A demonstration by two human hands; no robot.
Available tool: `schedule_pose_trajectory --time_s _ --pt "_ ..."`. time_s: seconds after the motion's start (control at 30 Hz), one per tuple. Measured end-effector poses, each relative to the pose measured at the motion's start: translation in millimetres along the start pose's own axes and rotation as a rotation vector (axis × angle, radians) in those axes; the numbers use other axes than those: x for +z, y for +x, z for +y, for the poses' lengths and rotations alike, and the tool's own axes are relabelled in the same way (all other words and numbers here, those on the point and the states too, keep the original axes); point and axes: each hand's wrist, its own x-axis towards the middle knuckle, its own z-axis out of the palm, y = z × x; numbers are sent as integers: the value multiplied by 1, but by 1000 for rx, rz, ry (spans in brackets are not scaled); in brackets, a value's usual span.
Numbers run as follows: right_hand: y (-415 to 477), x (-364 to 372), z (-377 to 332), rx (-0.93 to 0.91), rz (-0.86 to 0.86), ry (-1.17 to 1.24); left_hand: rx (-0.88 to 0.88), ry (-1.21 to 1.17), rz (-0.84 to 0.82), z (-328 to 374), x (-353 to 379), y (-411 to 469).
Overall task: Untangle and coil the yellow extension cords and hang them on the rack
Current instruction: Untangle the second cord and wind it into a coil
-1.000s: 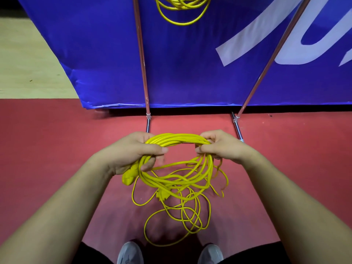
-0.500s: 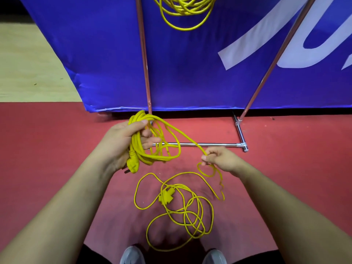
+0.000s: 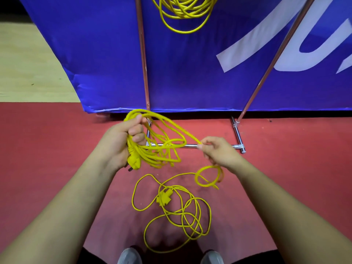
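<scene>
The left hand (image 3: 123, 141) is raised in front of the rack (image 3: 143, 60). Its fingers (image 3: 137, 133) are curled round the gathered loops (image 3: 158, 159) of one yellow cord, and the plug (image 3: 133, 162) hangs just under the palm. To the right, the right hand (image 3: 217, 151) pinches a single strand between thumb and fingertips, with the other fingers loosely bent. That strand runs taut from the top of the left fist down to the pinch. Below the right wrist the cord curls into a small loop (image 3: 196, 177), then trails to the floor heap (image 3: 182, 214) on the red floor (image 3: 47, 159), where the socket block (image 3: 164, 197) lies among crossed strands near the shoes (image 3: 129, 257).

One hung coil (image 3: 182, 12) is already on the rack, far up against the blue banner (image 3: 190, 77). This cord looks only partly gathered.

The likeliest trouble is the small loop. If the right hand draws it in without shaking it open, it may tighten into a kink. The crossings in the floor heap could also cinch if the socket block is dragged through them. The loops in the left hand are uneven and hang close to the base bar (image 3: 237, 146), so a slack grip or a low swing could spill them or catch one on the metal. A foot shifting onto the heap would pin the cord during a pull.
</scene>
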Motion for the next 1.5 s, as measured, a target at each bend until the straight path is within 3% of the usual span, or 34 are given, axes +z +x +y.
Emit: schedule_pose_trajectory --time_s 0.1,0.17,0.3,0.4,0.5,0.57,0.63,0.7,0.77,0.9,0.97,1.07,1.17,1.23,1.3,1.4,1.43,1.5 --pt "-1 -17 38 142 -140 -304 67 -27 10 7 -12 1" --pt "-4 -20 54 209 -141 -319 77 -52 35 9 -16 2" --pt "-4 -9 52 244 -108 134 71 -11 111 8 -19 4" --pt "4 -2 26 146 6 318 49 150 203 3 -14 4" --pt "1 -2 -11 25 7 -51 54 263 206 0 -8 2" --pt "-7 -5 -33 -7 -180 -387 63 344 132 -2 -9 1" --pt "-19 -6 -55 19 -464 -472 61 517 65 -7 -10 -1" --pt "-31 -4 -73 18 -696 -353 53 726 28 -13 -5 -6" --pt "-38 3 -85 -44 -785 -142 44 830 -49 -21 7 -14" --pt "-31 11 -90 -59 -587 308 38 735 -242 -34 21 -20" --pt "-26 8 -84 -33 -486 395 51 683 -301 -29 19 -20" --pt "-24 -2 -70 -67 -499 224 77 612 -282 -23 15 -17" --pt "-22 -10 -52 -13 -549 -180 100 562 -119 -19 11 -9" --pt "-19 -19 -35 59 -491 -296 132 477 -29 -13 6 -5" --pt "-17 -27 -20 82 -401 -175 175 422 36 -5 0 -3" --pt "-13 -32 -16 120 -217 379 175 589 57 -1 -15 -1" --pt "-10 -31 -17 123 -174 459 145 667 50 -3 -19 -1" --pt "-6 -22 -22 98 -125 387 71 727 23 -6 -23 -2"
